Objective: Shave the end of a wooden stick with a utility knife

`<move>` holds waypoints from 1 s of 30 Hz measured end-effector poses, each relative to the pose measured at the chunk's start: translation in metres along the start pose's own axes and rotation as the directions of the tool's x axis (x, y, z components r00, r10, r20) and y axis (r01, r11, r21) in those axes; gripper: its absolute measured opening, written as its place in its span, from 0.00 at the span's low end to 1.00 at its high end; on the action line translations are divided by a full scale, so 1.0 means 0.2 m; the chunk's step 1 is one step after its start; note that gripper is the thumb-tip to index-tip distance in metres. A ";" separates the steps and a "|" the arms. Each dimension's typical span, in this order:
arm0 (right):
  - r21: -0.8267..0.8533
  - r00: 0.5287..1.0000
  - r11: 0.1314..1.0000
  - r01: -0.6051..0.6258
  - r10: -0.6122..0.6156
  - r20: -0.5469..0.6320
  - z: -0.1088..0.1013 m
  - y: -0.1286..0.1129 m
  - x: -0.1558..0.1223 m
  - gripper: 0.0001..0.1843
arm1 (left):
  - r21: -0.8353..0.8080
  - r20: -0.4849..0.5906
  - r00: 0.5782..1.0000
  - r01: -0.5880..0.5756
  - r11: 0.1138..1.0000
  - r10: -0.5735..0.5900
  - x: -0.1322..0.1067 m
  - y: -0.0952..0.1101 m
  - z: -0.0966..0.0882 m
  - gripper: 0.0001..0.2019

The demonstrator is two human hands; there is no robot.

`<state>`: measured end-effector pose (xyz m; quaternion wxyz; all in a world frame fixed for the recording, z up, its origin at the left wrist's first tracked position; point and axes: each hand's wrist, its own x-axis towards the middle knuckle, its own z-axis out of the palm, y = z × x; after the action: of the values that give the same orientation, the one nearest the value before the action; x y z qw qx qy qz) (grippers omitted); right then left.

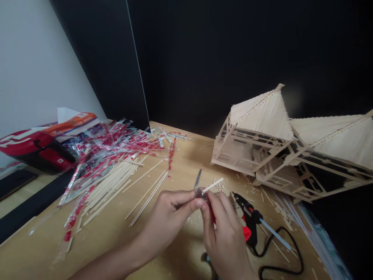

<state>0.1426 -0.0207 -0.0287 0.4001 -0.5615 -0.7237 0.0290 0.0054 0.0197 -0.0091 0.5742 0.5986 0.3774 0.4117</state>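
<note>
Just in front of me, both hands meet over the table. My left hand [175, 212] is closed, thumb and fingertips pinching at the lower end of a short pale wooden stick [214, 185], which points up to the right. A small dark grey metal piece [198, 193] shows at the fingertips. My right hand [224, 229] is closed around something with a red part that shows between its fingers; mostly hidden, it looks like a red-handled tool. A thin dark pointed rod [198, 178] shows just behind the fingers.
At right stands a wooden stick model building [262, 116] with pitched roofs. A black glue gun [247, 210] with its cord lies beside my right hand. Loose wooden sticks [112, 182], red-printed plastic wrappers [128, 142] and a red-black case [37, 149] are at left. Offcuts litter the table [163, 245].
</note>
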 end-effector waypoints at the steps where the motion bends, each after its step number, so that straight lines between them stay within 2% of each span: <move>1: -0.016 1.000 1.000 0.000 -0.001 -0.008 0.00 0.00 0.00 0.11 | 0.007 -0.021 1.000 -0.008 1.000 0.008 0.00 0.00 0.01 0.10; 7: -0.098 0.998 0.995 -0.013 0.008 -0.056 0.05 0.01 -0.01 0.15 | 0.007 -0.104 0.995 -0.004 1.000 0.004 -0.01 -0.02 0.04 0.11; 10: -0.023 0.999 0.999 -0.042 0.042 -0.023 0.04 0.03 0.00 0.16 | -0.012 -0.052 0.999 -0.001 1.000 0.000 0.00 -0.04 0.05 0.14; 12: 0.120 0.994 0.988 -0.095 0.089 0.055 0.01 0.04 0.02 0.16 | -0.028 0.004 1.000 0.027 0.999 -0.027 0.00 -0.03 0.04 0.16; 14: 0.260 0.968 0.946 -0.195 0.144 0.204 -0.04 0.05 0.04 0.16 | -0.031 0.051 0.996 0.076 0.997 -0.074 0.00 -0.03 0.02 0.17; 16: 0.314 0.924 0.908 -0.276 0.160 0.348 -0.10 0.06 0.06 0.20 | -0.034 0.095 0.988 0.124 0.992 -0.121 0.01 -0.02 0.00 0.18; 17: 0.312 0.912 0.906 -0.287 0.159 0.377 -0.12 0.07 0.06 0.21 | -0.039 0.107 0.985 0.140 0.989 -0.135 0.01 -0.02 -0.01 0.18; 19: 0.287 0.923 0.920 -0.266 0.157 0.352 -0.14 0.08 0.06 0.19 | -0.037 0.113 0.981 0.162 0.986 -0.157 0.02 -0.02 -0.03 0.19; 23: 0.199 0.964 0.962 -0.189 0.143 0.225 -0.12 0.09 0.04 0.14 | 0.017 0.110 0.979 0.171 0.985 -0.171 0.02 -0.01 -0.05 0.20; 30: 0.079 0.970 0.989 -0.126 0.107 0.217 -0.11 0.09 0.03 0.16 | 0.109 0.107 0.981 0.152 0.982 -0.164 0.01 -0.01 -0.04 0.19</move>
<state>0.1707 -0.0175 -0.0196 0.3439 -0.5777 -0.7258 0.1456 -0.0011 0.0238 -0.0111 0.5952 0.6177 0.4102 0.3098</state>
